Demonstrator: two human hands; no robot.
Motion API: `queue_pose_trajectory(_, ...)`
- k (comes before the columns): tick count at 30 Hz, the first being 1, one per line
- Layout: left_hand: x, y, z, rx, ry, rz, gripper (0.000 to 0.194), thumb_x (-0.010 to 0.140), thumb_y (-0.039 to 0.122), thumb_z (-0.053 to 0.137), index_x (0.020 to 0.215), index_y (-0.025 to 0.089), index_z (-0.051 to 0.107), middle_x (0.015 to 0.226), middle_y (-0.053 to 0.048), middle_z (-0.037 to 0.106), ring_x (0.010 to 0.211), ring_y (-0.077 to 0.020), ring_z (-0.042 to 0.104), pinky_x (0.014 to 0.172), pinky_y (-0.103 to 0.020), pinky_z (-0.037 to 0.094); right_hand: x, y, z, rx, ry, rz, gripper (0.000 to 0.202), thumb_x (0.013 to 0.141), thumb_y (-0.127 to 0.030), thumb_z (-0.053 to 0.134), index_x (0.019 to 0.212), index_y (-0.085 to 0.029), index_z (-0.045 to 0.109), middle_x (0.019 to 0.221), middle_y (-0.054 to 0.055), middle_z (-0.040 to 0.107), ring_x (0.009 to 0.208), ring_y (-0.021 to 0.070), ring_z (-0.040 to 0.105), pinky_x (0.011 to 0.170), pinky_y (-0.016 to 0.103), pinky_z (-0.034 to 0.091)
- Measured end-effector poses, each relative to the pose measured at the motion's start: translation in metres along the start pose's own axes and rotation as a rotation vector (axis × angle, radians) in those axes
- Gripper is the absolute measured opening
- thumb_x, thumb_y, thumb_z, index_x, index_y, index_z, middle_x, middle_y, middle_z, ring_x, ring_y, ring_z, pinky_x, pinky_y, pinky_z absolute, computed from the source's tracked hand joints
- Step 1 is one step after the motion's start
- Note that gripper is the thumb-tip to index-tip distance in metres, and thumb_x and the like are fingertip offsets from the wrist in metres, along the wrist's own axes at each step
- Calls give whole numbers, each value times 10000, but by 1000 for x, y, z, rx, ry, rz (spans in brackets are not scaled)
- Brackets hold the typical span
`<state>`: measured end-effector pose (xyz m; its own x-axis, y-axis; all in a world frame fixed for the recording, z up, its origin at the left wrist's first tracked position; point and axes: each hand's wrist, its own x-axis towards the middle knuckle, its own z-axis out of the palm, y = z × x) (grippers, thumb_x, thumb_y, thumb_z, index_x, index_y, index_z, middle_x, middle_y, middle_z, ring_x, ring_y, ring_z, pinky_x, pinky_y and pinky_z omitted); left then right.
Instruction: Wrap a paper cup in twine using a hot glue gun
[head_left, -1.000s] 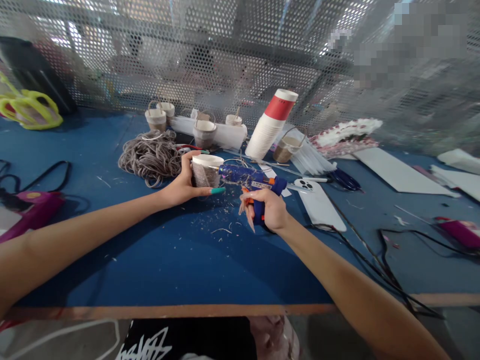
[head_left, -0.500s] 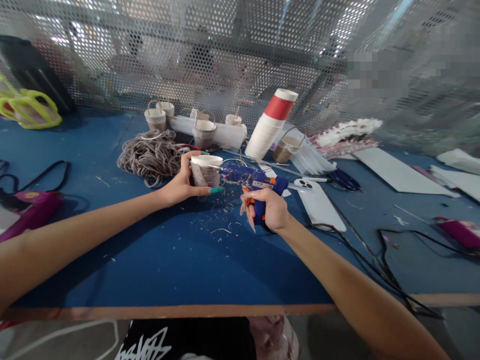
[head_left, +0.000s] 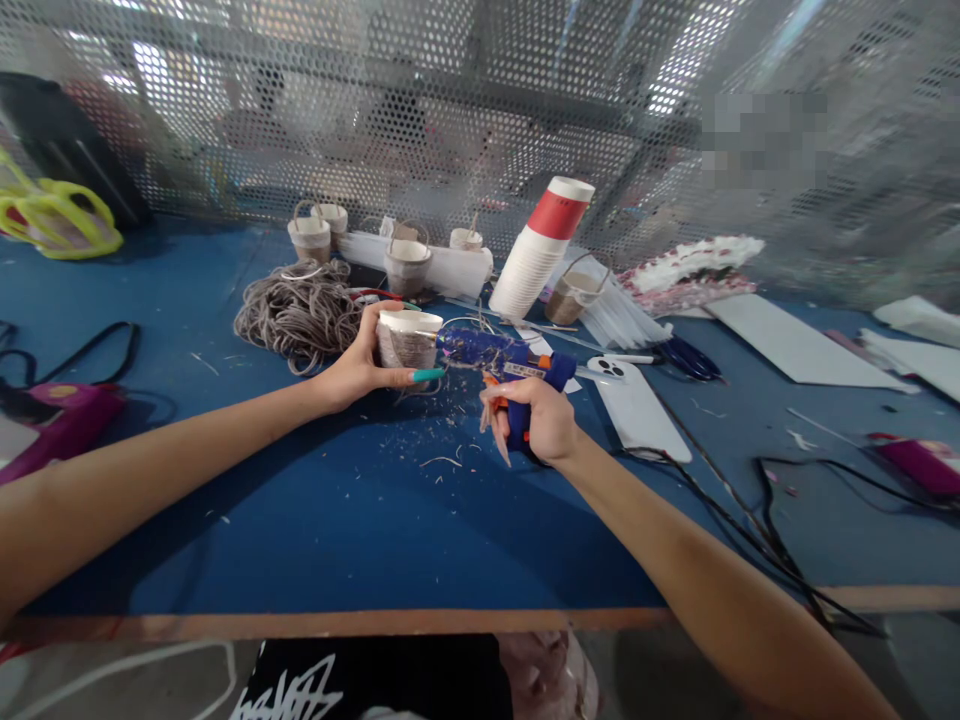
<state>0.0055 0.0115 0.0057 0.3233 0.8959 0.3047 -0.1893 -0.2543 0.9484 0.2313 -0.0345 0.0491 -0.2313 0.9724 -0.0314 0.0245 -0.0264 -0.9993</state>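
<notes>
1. Left hand [head_left: 369, 362]: closed around a cup [head_left: 406, 350], fingers behind and thumb across the near side. The cup is upright, between the two hands.
2. Right hand [head_left: 544, 415]: grasping a blue glue gun [head_left: 484, 348] by the handle, nozzle aimed left at the cup's side.
3. Done: the cup's body appears wrapped in greyish cord on the side in view.
4. Left: its rim shows bare white and no handle is visible. Judged part-finished; gluing appears to be the step in hand.
5. For comparison, handled cups stand beyond the hands: one beyond the left hand [head_left: 309, 240], one beyond the held cup [head_left: 409, 268], one beyond the right hand [head_left: 574, 298]. These look further along.
6. Stock: a cord heap [head_left: 300, 315] lies just beyond the left hand; a leaning cup stack [head_left: 538, 250] rises beyond the right hand.
7. Hidden: the cup's far side is covered by the left hand; its base is partly masked by the thumb. Nozzle contact cannot be confirmed; neither can fresh glue or trigger pressure.
8. Cut off: a purple tool [head_left: 71, 420], well left of the left hand, runs out of view.
</notes>
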Motion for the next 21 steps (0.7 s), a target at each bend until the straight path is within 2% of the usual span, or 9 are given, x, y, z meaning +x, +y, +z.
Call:
queue_pose_trajectory(9, 1, -3, -2, -65, 5, -22, 866, 591, 219, 871, 1312, 321, 402, 1282, -62, 568, 1096, -268, 615, 967, -472, 519, -2, -5, 2, 4, 35, -4, 211, 595, -356, 586, 511, -183, 672, 348, -16, 524, 310, 109, 493, 320, 234, 412)
queue_pose_trajectory(15, 1, -4, -4, -144, 22, -92, 940, 568, 206, 891, 1352, 333, 389, 1195, -50, 632, 1015, -247, 653, 893, -428, 552, -2, -5, 2, 16, 12, 20, 213, 591, -370, 590, 514, -188, 668, 345, -18, 515, 297, 113, 476, 306, 247, 406)
queue_pose_trajectory(21, 1, -1, -4, -149, 3, -102, 844, 590, 257, 883, 1303, 290, 433, 1204, -63, 645, 1084, -276, 639, 919, -439, 537, -3, -7, 4, 24, 40, 8, 204, 593, -353, 586, 515, -180, 661, 380, -10, 526, 312, 100, 472, 311, 240, 397)
